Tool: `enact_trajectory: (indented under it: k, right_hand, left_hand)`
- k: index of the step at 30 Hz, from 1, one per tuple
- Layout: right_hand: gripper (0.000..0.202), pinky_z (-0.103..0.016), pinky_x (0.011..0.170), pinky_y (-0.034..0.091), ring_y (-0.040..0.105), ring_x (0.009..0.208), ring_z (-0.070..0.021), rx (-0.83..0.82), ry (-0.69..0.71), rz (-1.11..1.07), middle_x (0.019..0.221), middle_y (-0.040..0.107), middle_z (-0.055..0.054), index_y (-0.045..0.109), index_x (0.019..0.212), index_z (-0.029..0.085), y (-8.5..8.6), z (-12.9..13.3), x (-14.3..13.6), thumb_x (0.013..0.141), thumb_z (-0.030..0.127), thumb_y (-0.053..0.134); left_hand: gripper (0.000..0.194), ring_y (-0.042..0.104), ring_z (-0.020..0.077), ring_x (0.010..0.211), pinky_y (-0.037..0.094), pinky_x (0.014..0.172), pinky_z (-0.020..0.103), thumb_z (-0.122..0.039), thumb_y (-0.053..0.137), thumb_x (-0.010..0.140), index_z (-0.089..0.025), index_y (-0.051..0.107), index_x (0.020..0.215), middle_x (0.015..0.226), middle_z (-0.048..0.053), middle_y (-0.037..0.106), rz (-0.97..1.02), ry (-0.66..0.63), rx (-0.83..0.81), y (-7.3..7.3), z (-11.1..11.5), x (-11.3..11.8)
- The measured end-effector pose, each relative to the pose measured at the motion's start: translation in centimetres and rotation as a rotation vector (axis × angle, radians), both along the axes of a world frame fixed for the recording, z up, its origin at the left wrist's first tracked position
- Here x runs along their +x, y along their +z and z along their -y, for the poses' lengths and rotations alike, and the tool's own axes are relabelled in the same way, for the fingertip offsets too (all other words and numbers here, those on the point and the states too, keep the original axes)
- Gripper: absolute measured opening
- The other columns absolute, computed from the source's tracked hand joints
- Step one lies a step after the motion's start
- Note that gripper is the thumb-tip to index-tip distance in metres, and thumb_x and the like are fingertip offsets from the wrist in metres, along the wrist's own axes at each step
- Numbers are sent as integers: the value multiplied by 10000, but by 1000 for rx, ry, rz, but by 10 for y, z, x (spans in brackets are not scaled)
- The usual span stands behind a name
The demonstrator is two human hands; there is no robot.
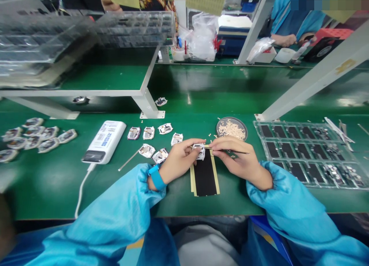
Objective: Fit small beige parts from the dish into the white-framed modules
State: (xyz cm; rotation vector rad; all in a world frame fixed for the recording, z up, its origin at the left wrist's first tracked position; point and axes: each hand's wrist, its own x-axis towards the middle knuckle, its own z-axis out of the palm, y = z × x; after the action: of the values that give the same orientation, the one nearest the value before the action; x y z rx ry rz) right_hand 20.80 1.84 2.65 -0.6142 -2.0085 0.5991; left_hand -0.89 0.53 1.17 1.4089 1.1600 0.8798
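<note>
My left hand (182, 158) grips a small white watch-like housing (198, 152) with parts inside, between thumb and fingers. Pinched in my right hand (238, 154) is a thin dark tool, apparently tweezers (240, 152), whose tip meets the housing's right side. Below both hands lies a black strip (205, 177) with yellow tape along its edges. Just beyond my right hand sits a round dish (246, 124) of small beige pieces. Left of my left hand, several similar housings (148, 133) rest on the green table (178, 204); a thin stick touches one of them.
A white power bank (104, 142) with a cable lies at left, near more housings (34, 137). Clear compartment trays (288, 143) with dark parts stand at right. A metal-legged shelf (109, 72) holds stacked trays (132, 27). Another person's hands (284, 40) show at upper right.
</note>
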Motion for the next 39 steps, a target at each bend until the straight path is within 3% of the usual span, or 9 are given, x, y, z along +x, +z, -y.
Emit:
enact_trajectory:
  k: [4,11,16,24,30,39]
  right_hand:
    - [270,-416,901,579,695,1008,-217,3,19,42,1078,740,-58,686,1106,256,0,0,0,916,69,647]
    - [294,-411,900,570,679,1043,-219,21,32,93,1127,717,-60,680,1137,269,0,3,1,922,73,635]
    - [272,-416,925,563,668,1083,-228,17,-2,147,1189,690,-75,687,1138,272,0,2,2,928,105,644]
    - [279,-438,939,560,665,1094,-236,38,-15,205,1213,692,-68,688,1167,295,1,-3,8,950,132,622]
    - [234,-436,919,584,700,1032,-232,-25,-64,16,1116,737,-63,720,1095,270,3,-2,4,931,118,652]
    - [145,-439,896,595,727,935,-241,-107,-174,-68,965,767,-63,732,1005,239,4,-2,2,875,173,734]
  left_hand:
    - [324,621,127,531,492,508,221,-269,614,919,-172,693,1218,675,5,672,0,4,-6,-1,1,0]
    - [326,643,127,626,554,541,231,-273,647,904,-175,632,1215,904,49,699,79,43,-12,-5,0,0]
    - [243,650,131,635,552,541,221,-273,656,902,-161,659,1118,838,40,694,57,57,-1,-4,0,0]
    - [326,639,128,566,534,574,241,-338,604,961,-129,691,1195,690,22,698,98,81,14,2,-5,-4]
    - [349,643,132,565,507,592,245,-353,630,950,-133,719,1206,661,21,714,100,107,21,-1,-7,-6]
    - [357,636,134,587,473,559,236,-375,644,945,-163,731,1220,695,32,732,85,127,43,-2,-6,-8]
